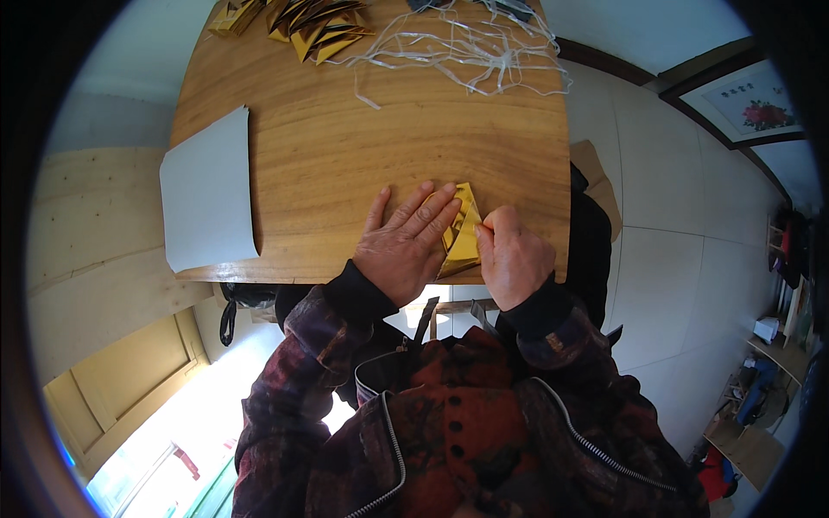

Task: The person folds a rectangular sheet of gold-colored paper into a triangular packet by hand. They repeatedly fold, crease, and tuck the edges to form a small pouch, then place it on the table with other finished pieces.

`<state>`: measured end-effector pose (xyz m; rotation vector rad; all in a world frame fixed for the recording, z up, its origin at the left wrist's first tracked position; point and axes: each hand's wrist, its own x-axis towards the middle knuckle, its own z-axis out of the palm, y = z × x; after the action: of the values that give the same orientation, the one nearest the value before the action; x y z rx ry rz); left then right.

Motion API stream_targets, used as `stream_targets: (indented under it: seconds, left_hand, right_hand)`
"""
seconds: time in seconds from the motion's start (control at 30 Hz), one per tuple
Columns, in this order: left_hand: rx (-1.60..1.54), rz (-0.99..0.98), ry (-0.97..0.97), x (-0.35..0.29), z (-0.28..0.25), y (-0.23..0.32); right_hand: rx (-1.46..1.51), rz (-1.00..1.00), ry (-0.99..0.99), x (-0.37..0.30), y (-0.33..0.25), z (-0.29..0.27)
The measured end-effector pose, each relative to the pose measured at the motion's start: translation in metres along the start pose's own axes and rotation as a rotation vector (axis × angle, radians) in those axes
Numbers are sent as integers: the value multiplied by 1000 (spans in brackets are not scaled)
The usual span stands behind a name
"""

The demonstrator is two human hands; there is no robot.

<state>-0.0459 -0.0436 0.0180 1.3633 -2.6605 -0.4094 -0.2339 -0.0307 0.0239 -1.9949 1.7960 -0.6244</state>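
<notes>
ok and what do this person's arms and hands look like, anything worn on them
Both the left grip and right grip are bare hands, ungloved. The left sleeve and right sleeve have a dark, mottled reddish-purple pattern with tan patches, ending in plain black cuffs.

Desk [345, 142] was brown wood, visible grain, rounded corners. Landmark = grey sheet [207, 194]: flat on the desk, at its left edge; couldn't tell if it overhung. Gold folded paper [465, 248] lay well right of the sheet, close to the near edge, partly covered. Heap of gold folded pieces [319, 28] sat beyond the sheet and to its right; smaller gold bundle [235, 17] just left of that heap, cut off by frame. White string tangle [501, 62] was beyond the sheet, far right. Dark items [515, 9] behind it, kind unclear.
</notes>
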Motion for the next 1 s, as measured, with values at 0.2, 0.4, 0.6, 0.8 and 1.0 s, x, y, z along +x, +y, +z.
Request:
stream_targets:
  seconds: [0.2,0.4,0.6,0.8,1.0]
  left_hand:
    - [11,-4,32,1,3,1]
    - [52,10,78,5,-1,4]
    - [89,4,157,10,6,6]
    - [85,4,183,10,12,3]
    - [56,5,193,8,15,0]
  right_hand:
    - [-40,9,-26,1,0,0]
    - [-74,-6,-22,2,0,1]
    - [-88,3,-46,2,0,1]
    - [-155,26,-63,4,-2,2]
    - [-181,9,-64,3,-2,2]
